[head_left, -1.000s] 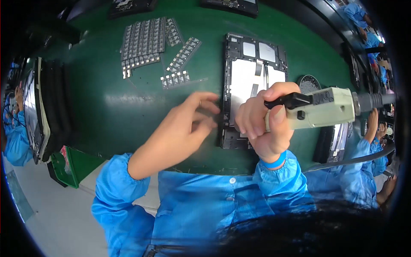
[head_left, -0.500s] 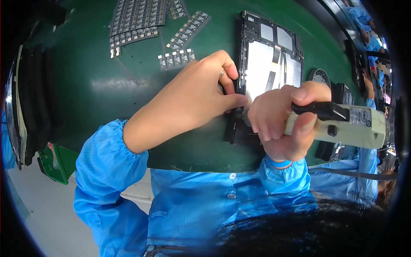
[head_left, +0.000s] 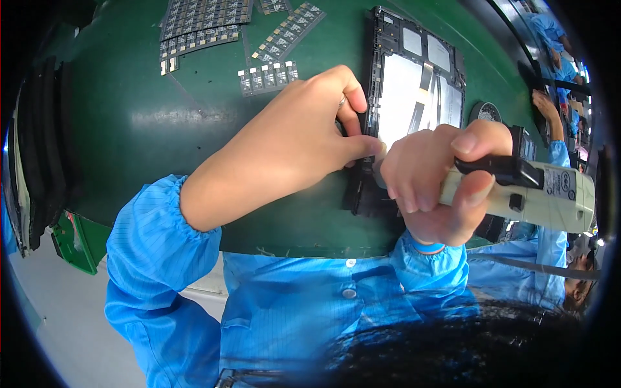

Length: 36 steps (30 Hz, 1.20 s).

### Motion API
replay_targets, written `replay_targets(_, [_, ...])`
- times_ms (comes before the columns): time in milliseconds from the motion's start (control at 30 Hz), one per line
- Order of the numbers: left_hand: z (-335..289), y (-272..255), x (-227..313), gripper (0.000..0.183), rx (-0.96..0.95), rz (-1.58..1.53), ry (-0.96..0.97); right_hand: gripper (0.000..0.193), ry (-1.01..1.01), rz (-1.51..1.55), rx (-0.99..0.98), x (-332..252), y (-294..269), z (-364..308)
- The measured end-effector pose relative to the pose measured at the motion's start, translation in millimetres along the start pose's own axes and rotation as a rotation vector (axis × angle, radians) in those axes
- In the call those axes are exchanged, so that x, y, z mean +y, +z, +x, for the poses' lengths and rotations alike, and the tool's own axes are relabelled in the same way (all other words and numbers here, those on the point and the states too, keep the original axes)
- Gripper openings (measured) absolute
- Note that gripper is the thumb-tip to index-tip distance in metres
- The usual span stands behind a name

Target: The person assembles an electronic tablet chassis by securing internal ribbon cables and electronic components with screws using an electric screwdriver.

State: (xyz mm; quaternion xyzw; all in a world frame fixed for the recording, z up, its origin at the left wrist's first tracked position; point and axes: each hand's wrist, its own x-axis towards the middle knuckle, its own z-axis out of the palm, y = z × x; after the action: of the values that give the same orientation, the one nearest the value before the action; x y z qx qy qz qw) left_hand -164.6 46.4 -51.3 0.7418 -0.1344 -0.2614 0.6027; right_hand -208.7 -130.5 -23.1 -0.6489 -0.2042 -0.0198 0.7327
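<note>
Head view: gripping a pale, black-levered handheld tool (head_left: 550,197) in the right hand (head_left: 430,178), digits wrapped firmly around, working end hidden behind knuckles. Wearing a blue band (head_left: 428,247) on that wrist. Bending the left hand (head_left: 320,123), ringed, in against the near-left edge of a black-framed panel unit (head_left: 401,87), thumb tip just beside the right-hand fingers; cannot tell about any small part pinched there, fingertips being partly hidden. Lying flat on a green table (head_left: 149,155), just beyond and between both hands, in the unit's case. Noted beyond the left hand: short strip of small parts (head_left: 266,77) near the knuckles, longer slanted strip (head_left: 289,32) farther out, stack of similar sheets (head_left: 207,16) farther left. Noted beyond the right hand: round dish (head_left: 485,111), near. Well left of the left hand: dark upright stack (head_left: 48,149), green bin (head_left: 74,239) lower down.
</note>
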Motion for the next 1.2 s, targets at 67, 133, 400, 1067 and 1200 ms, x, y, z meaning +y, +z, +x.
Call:
replay_targets(67, [0,-1,-2,0.031,0.004,0.006,0.003,0.037,0.011,0.01,-0.002,2,1,2])
replay_targets(133, [1,-2,-3,0.03,0.008,0.009,0.003,0.038,0.026,0.021,-0.003,3,2,3])
replay_targets(400, [4,-2,-1,0.036,0.023,0.014,0.096,0.045,0.055,0.06,0.007,-3,-1,11])
replay_targets(1067, [-40,69,36,0.063,0.3,0.816,0.266,0.03,-0.397,0.409,0.321,-71,-102,6])
replay_targets(1200, [-21,68,55,0.077,0.058,0.928,0.425,0.03,-0.406,0.352,0.506,-75,-119,5])
